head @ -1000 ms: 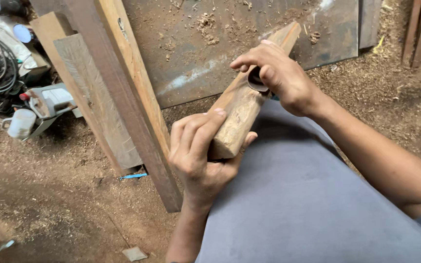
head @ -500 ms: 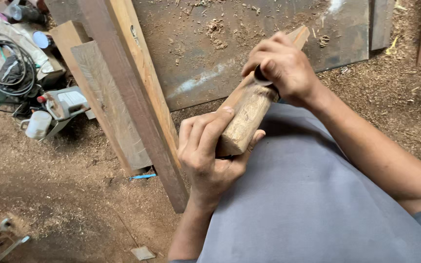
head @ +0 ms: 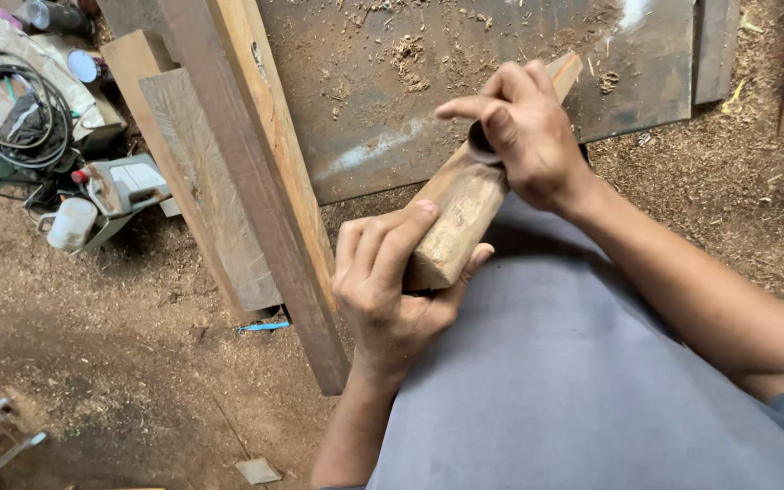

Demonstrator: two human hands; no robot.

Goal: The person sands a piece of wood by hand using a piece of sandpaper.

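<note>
A rounded, tapering piece of light brown wood lies across my lap, its far end pointing up and to the right. My left hand is wrapped around its near, thick end. My right hand rests on the middle of the wood and presses a small dark round tool against it; most of that tool is hidden under the fingers. My grey clothing fills the lower right.
Long wooden planks lean diagonally at the left of my hands. A dusty metal sheet lies beyond them. An electric planer, coiled black cable and a white cup sit at the far left. Sawdust covers the ground.
The wood and both hands have shifted slightly right and up in the view. My right hand keeps the dark tool on the wood, with the fingers now more extended.
</note>
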